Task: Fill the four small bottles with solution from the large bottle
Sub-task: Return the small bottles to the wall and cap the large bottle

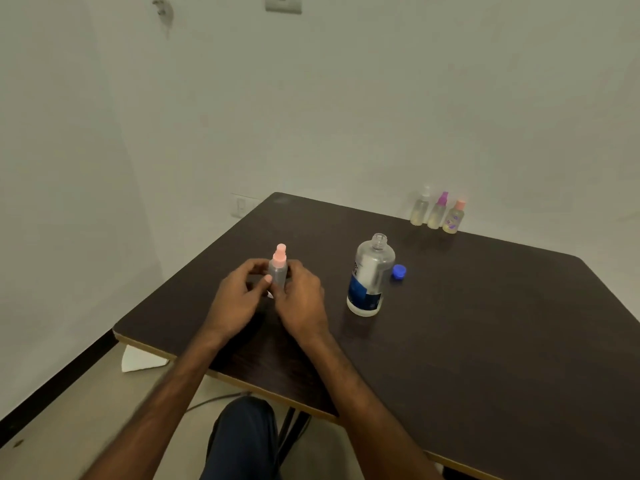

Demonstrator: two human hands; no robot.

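Observation:
A small clear spray bottle with a pink top (278,268) stands upright on the dark table (485,323). My left hand (239,296) and my right hand (301,296) both grip its body. To the right stands the large clear bottle with a blue label (370,277), uncapped and nearly drained. Its blue cap (399,271) lies on the table just right of it. Three small bottles holding yellowish liquid stand by the far edge: one with a white top (420,207), one with a purple top (437,212), one with an orange top (454,218).
The table sits in a corner of white walls. A white piece of paper (138,360) lies on the floor beside the left table edge. My knee in dark trousers (242,441) shows below the near edge, beside a cable on the floor.

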